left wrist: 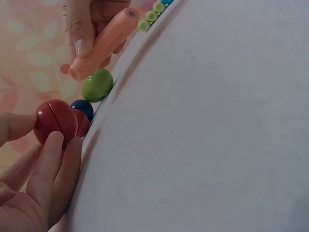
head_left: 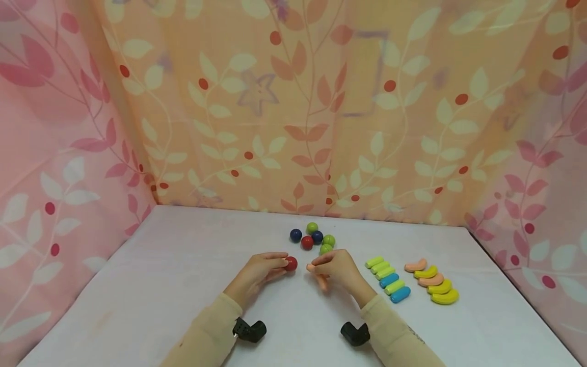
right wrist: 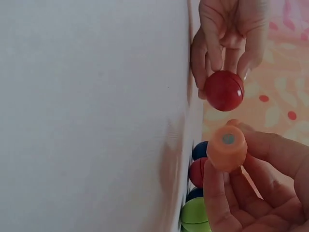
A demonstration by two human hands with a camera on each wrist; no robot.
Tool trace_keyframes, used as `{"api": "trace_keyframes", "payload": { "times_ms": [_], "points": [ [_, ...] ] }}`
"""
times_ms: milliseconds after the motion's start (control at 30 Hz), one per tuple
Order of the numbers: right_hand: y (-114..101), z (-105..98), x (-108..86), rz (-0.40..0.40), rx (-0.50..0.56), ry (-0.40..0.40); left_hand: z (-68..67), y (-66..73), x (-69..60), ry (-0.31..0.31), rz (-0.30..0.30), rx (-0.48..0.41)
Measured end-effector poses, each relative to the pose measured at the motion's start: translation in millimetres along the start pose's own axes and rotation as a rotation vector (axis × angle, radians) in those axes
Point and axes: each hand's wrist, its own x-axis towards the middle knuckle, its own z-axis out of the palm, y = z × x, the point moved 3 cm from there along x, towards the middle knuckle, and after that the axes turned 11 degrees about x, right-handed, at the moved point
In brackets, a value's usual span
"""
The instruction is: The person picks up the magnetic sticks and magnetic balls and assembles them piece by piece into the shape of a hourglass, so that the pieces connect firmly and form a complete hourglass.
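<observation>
My left hand (head_left: 262, 269) pinches a shiny red ball (head_left: 291, 263) between thumb and fingers, just above the white table. The left wrist view shows a thin seam around this red ball (left wrist: 55, 121). Opposite it, my right hand (head_left: 340, 267) grips a salmon-orange rod (head_left: 323, 283), partly covered by the fingers. A small grey disc is set in the end of the rod (right wrist: 227, 150) facing the right wrist camera. A narrow gap separates the ball from the rod.
Beyond the hands lies a cluster of green, dark blue and red balls (head_left: 307, 242). Right of my right hand runs a row of lime and blue rods (head_left: 389, 280), then a row of yellow and salmon curved pieces (head_left: 441, 286). Patterned curtains (head_left: 293, 127) enclose the table (head_left: 183, 265).
</observation>
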Motion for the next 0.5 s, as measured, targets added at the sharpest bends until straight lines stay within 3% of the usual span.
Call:
{"api": "trace_keyframes", "payload": {
  "times_ms": [233,500],
  "points": [
    [-7.3,4.4,-0.6,0.004,-0.026,0.003,-2.3,-3.1,-0.4,-0.036,0.001,-0.094],
    [-6.2,6.0,-2.2,-0.014,-0.003,0.005,-1.2,-0.5,-2.4,-0.095,0.030,-0.127]
  ]
}}
